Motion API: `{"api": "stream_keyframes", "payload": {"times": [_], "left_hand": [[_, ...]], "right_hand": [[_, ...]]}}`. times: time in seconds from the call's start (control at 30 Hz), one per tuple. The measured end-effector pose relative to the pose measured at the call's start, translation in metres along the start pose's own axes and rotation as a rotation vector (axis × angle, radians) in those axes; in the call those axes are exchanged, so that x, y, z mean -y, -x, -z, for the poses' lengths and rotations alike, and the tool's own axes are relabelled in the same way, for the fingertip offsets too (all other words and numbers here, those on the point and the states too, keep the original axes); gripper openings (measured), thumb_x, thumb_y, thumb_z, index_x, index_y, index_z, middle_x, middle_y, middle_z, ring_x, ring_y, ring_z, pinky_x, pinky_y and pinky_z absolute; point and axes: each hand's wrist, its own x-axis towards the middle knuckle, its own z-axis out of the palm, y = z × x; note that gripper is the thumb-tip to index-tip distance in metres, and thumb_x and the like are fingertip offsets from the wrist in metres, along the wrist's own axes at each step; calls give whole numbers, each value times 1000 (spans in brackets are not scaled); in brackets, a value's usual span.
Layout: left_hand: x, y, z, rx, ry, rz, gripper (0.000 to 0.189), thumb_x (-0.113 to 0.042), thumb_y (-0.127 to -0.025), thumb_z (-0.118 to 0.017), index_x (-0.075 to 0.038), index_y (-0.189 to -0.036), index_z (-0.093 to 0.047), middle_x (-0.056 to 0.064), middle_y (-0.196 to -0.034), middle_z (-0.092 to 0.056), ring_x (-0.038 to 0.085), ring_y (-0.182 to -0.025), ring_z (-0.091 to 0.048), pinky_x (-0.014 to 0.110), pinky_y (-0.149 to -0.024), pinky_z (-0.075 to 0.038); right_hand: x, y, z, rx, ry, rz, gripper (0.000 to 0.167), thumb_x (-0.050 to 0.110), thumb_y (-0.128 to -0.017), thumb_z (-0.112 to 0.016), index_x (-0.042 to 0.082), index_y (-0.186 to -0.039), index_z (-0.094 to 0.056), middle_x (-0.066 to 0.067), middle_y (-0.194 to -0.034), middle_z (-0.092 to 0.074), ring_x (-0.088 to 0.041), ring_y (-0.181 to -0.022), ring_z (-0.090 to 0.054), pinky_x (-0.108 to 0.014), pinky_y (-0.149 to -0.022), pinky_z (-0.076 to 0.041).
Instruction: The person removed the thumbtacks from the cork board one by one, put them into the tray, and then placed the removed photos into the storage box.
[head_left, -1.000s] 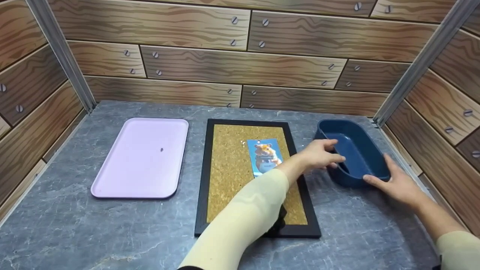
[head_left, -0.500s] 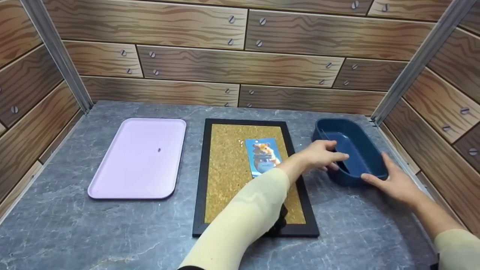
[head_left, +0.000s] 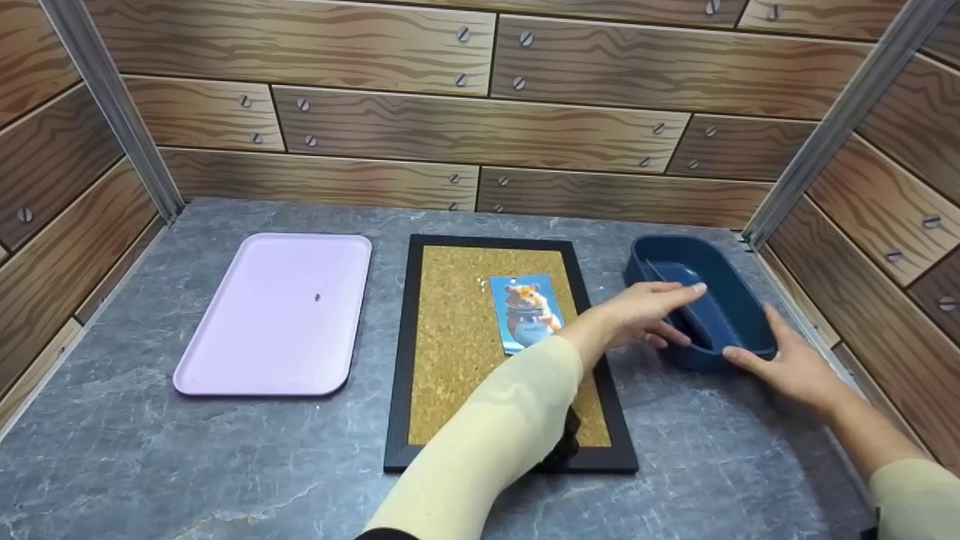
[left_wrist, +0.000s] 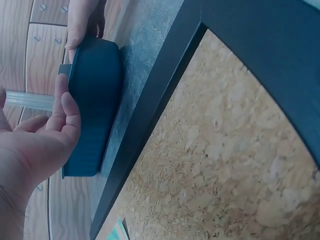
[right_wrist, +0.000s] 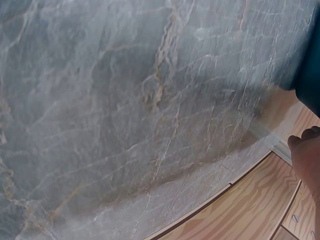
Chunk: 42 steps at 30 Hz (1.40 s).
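Note:
A deep blue oblong bin (head_left: 697, 361) stands at the right of the table, a thin lengthwise strip (head_left: 671, 289) showing inside its left wall. My left hand (head_left: 646, 313) reaches across to the bin's left side. Its fingers lie over that rim, fairly straight and apart, and one points into the bin. The left wrist view has this hand (left_wrist: 42, 142) beside the bin's outer wall (left_wrist: 95, 107), nothing visible between finger and thumb. My right hand (head_left: 799, 367) holds the bin's near right corner, thumb on the rim, fingers outside. In the right wrist view just a corner of the bin (right_wrist: 310, 70) shows.
A black-framed cork board (head_left: 454, 337) lies mid-table under my left forearm. On it is a blue hamster card (head_left: 529, 311), partly covered, and small white bits. A lilac tray (head_left: 277, 315) with a small dark speck lies left. Wood-patterned walls (head_left: 585, 135) enclose the table.
My left hand's fingers have shifted at the bin's rim: one has straightened out further over the bin, another sits lower. The right hand keeps its hold, and the bin stays in place.

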Motion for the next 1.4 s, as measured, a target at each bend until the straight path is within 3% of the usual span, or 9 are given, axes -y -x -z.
{"api": "stream_keyframes", "payload": {"times": [0.2,0.43,0.57,0.87,1.03,1.2,1.4], "left_hand": [[-2,2,4,-11,86,7,62,-61,-103,-61,-27,-155,-56,2,-152,-57,24,-89,-78,41,-89,-59],[-7,8,9,-14,34,-12,63,-61,-104,-58,-26,-156,-55,7,-155,-56,24,-91,-78,46,-99,-57],[-9,11,12,-12,6,-20,61,-63,-105,-56,-28,-155,-56,8,-158,-53,24,-93,-78,43,-93,-58],[-8,13,11,17,-29,1,65,-65,-105,-53,-28,-158,-52,-5,-155,-55,25,-92,-78,45,-96,-57],[-6,10,7,36,-34,1,68,-66,-105,-51,-26,-160,-49,-5,-143,-62,27,-92,-78,41,-87,-59],[-6,8,3,15,-38,16,66,-67,-104,-51,-30,-158,-51,-6,-148,-58,25,-89,-77,44,-95,-58],[-7,10,7,30,-15,-31,62,-64,-106,-52,-27,-156,-54,-2,-149,-61,26,-95,-77,47,-98,-57]], "right_hand": [[0,1,0,0,5,-6,113,51,-103,-65,-9,-164,8,-52,-158,-12,-72,-140,-25,-80,-110,-26],[-1,-1,1,-1,-5,4,113,50,-103,-66,-10,-163,8,-51,-159,-9,-72,-141,-23,-81,-111,-24],[-2,0,1,0,-11,-1,113,50,-103,-66,-9,-163,9,-51,-160,-7,-72,-142,-21,-81,-112,-23],[-1,0,0,-8,-4,7,113,51,-102,-66,-9,-163,8,-51,-159,-10,-71,-142,-23,-81,-110,-25],[2,-1,-3,-8,-7,15,113,50,-102,-67,-11,-163,6,-51,-159,-10,-72,-142,-21,-80,-112,-24],[4,-2,-3,-13,-4,22,114,49,-102,-68,-11,-163,6,-50,-160,-9,-72,-142,-20,-80,-112,-23],[0,0,0,-11,3,16,113,50,-102,-67,-10,-163,7,-51,-159,-8,-72,-142,-20,-81,-112,-22]]}}
